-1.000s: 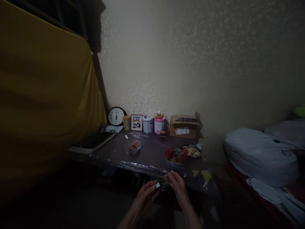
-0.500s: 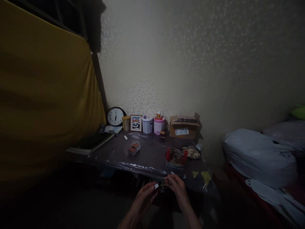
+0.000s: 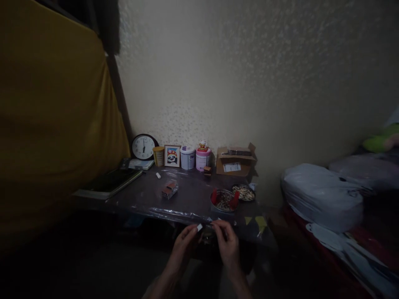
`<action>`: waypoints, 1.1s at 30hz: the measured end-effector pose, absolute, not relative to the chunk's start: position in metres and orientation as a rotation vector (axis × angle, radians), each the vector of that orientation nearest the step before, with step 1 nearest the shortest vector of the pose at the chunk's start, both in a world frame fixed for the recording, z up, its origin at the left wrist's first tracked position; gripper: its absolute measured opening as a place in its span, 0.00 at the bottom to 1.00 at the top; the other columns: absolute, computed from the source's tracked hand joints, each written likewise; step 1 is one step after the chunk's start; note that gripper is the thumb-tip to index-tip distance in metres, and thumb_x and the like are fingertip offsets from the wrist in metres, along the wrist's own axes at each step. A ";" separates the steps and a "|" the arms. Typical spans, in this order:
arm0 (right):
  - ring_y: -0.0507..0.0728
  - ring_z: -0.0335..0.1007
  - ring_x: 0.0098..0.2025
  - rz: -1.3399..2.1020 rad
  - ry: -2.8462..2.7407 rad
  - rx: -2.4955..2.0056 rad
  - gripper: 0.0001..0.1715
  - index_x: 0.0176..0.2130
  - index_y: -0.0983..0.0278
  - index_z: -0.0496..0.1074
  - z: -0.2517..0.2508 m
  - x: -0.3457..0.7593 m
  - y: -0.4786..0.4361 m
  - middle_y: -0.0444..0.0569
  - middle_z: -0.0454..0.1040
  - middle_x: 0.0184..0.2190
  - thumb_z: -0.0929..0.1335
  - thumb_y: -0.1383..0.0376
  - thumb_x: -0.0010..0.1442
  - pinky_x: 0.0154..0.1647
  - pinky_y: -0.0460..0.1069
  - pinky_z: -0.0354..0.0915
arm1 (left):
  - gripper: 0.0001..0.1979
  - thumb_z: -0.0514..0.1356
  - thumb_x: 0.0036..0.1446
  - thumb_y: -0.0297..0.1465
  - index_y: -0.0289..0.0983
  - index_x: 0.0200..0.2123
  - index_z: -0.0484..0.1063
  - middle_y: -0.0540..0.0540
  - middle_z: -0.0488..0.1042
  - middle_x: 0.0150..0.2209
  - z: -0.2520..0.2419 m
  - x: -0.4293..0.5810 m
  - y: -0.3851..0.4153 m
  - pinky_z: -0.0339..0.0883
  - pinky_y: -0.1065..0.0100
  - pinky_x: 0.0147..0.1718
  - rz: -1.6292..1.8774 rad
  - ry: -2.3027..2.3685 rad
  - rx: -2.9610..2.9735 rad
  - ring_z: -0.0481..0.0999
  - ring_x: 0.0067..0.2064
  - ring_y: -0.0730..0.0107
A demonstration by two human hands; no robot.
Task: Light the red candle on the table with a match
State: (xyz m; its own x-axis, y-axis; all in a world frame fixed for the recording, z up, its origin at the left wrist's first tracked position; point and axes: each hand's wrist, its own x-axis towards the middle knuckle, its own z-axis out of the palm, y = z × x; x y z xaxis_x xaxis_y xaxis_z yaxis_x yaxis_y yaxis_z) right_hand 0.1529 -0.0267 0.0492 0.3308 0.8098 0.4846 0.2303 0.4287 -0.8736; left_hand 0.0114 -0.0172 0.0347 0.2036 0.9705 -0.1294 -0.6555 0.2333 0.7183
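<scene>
My left hand (image 3: 184, 241) pinches a small white-faced piece (image 3: 199, 227), which looks like a little box, between thumb and fingers. Just to its right is my right hand (image 3: 227, 240), thumb and fingertips brought together; whatever is in them is too small and dark to make out. Both hands are held low, in front of the table's near edge. Beyond the right hand stands a round bowl (image 3: 225, 208) of dark-tipped sticks with red pieces at its sides. Behind it a plate (image 3: 243, 200) holds many pale thin sticks, like matchsticks.
A plastic-covered table (image 3: 190, 195) carries a wrapped pack of brown-sided boxes (image 3: 170, 189), a white eraser-like piece (image 3: 158, 175) and a cardboard box (image 3: 232, 167). A clock (image 3: 144, 147), picture frame (image 3: 172, 156) and tubs (image 3: 187, 158) line the wall. White bags (image 3: 321, 195) lie right.
The view has shifted, so the table things sit a little further left and higher. My right fingertips have drawn slightly nearer together; the left hand keeps its hold on the white-faced piece.
</scene>
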 end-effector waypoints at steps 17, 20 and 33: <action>0.56 0.72 0.37 0.068 -1.548 -1.078 0.11 0.35 0.59 0.73 0.054 0.158 -0.029 0.49 0.77 0.33 0.61 0.66 0.59 0.40 0.51 0.68 | 0.09 0.66 0.41 0.34 0.37 0.28 0.74 0.49 0.76 0.26 0.057 0.019 -0.022 0.62 0.69 0.33 1.280 0.672 0.652 0.73 0.29 0.71; 0.57 0.71 0.36 0.112 -1.338 -1.159 0.09 0.32 0.60 0.72 0.050 0.167 -0.020 0.50 0.76 0.32 0.63 0.64 0.57 0.38 0.50 0.67 | 0.09 0.66 0.42 0.34 0.36 0.28 0.74 0.47 0.77 0.29 0.054 0.015 -0.023 0.63 0.67 0.38 1.287 0.669 0.699 0.74 0.34 0.68; 0.56 0.66 0.35 -0.021 -1.193 -1.139 0.09 0.30 0.62 0.71 0.058 0.191 0.003 0.48 0.71 0.30 0.64 0.62 0.57 0.38 0.51 0.64 | 0.11 0.65 0.43 0.36 0.37 0.30 0.74 0.42 0.78 0.41 0.019 -0.020 -0.027 0.64 0.65 0.41 1.231 0.833 0.628 0.75 0.41 0.64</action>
